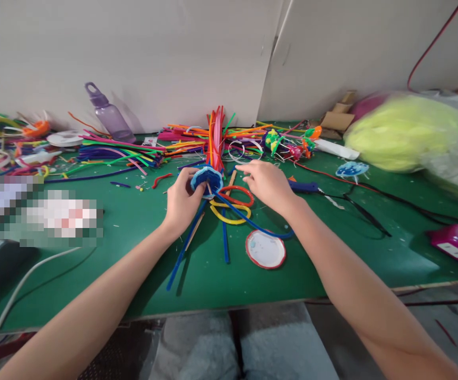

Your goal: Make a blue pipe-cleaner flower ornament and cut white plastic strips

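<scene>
one blue disc (214,176) sits at the frame's centre, pinched in the left hand (184,199) — probably light, soft, easily bent, best held by the rim; the right hand (267,183) is narrow — whether holding anything, i cannot tell.

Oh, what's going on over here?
A person is doing craftwork at a green table. The left hand holds a blue disc with a paler rim. The right hand is raised beside it; whether it grips anything is unclear. A red loop and a yellow loop lie between the hands, with colourful pipe cleaners behind.
</scene>
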Demonstrator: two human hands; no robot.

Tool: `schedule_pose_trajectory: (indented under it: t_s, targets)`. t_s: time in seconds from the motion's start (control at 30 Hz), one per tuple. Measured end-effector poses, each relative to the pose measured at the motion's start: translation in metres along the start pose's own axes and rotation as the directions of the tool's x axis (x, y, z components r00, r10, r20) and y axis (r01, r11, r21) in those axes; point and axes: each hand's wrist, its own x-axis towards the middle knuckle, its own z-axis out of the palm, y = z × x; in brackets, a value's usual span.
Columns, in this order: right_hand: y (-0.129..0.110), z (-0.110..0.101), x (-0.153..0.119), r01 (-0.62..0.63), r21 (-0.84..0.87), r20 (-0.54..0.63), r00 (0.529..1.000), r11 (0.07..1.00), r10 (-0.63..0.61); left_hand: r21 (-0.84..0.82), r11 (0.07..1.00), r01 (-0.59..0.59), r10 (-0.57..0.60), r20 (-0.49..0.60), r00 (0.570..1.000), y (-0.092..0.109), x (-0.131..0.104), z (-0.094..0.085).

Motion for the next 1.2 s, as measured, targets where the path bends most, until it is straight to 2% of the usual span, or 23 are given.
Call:
schedule_pose_trajectory:
  t_s: [0.07,0.13,0.27,0.37,0.43,0.63,0.83,1.2]
  targets:
    - [-0.007,-0.002,-0.001,-0.032,0.032,-0.021,0.999,0.999,0.033,-0.006,1.000,0.005,-0.005,-0.008,1.000,0.000,0.000,0.000]
    - [-0.017,-0.004,-0.002,-0.042,0.143,0.002,0.999,0.989,0.042,-0.015,1.000,0.007,-0.007,-0.017,1.000,-0.001,0.000,-0.001]
    - [-0.032,-0.001,-0.007,0.025,0.364,0.168,0.981,0.931,-0.092,-0.001,1.000,-0.007,0.006,-0.050,0.999,-0.001,0.000,-0.002]
    - [-0.035,0.007,-0.008,0.012,0.415,0.241,0.963,0.910,-0.123,0.013,1.000,-0.011,0.012,-0.068,0.998,0.000,0.001,-0.002]
    - [-0.034,0.010,-0.007,0.007,0.394,0.218,0.971,0.919,-0.100,0.023,1.000,-0.010,0.012,-0.065,0.998,0.000,0.001,-0.003]
    - [-0.037,0.009,-0.008,0.002,0.237,0.050,0.999,0.972,-0.015,0.016,1.000,-0.010,0.011,-0.031,0.999,0.003,0.001,-0.003]
    - [-0.042,0.009,-0.012,0.050,0.005,-0.069,0.996,0.999,-0.049,0.016,1.000,-0.014,0.014,0.023,1.000,0.004,0.000,-0.001]
    - [-0.039,0.008,-0.013,0.167,-0.088,-0.072,0.982,0.982,-0.174,0.029,0.999,-0.032,0.031,0.030,0.999,0.005,-0.002,0.000]
